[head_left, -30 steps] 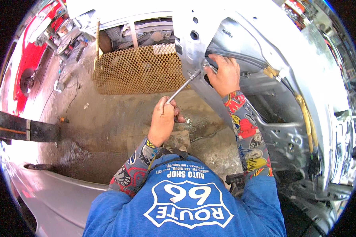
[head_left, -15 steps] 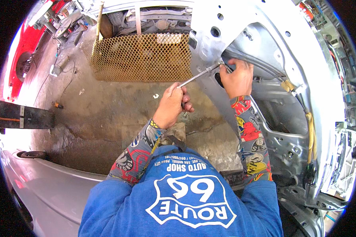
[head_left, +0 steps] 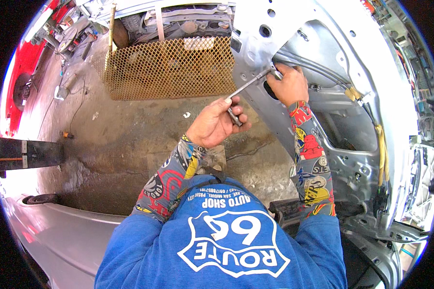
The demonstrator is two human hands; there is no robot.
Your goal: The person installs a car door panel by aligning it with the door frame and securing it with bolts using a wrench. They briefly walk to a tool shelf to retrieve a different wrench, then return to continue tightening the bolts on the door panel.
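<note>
My left hand (head_left: pixel 218 121) is closed around the handle of a silver ratchet wrench (head_left: pixel 248 85), its thumb lying along the tool. The wrench's long shaft slants up and right to the bare silver car door panel (head_left: pixel 256 111). At the shaft's far end my right hand (head_left: pixel 290 87) is closed, with bent fingers at the edge of a panel opening. What those fingers grip is hidden. Black cables (head_left: pixel 318 72) run through the opening beside the right hand, with yellow-wrapped wiring (head_left: pixel 382 149) farther down the panel.
A rusty yellow mesh guard (head_left: pixel 169 67) stands ahead on the stained concrete floor (head_left: pixel 106 130). A dark beam (head_left: pixel 29 153) juts in from the left. A silver car body panel (head_left: pixel 77 236) lies at the lower left, and a red car part (head_left: pixel 19 91) at the far left.
My left hand has shifted slightly right, and its fingers have loosened and turned palm-up around the ratchet handle. My right hand has moved up a little, its fingers more bent.
</note>
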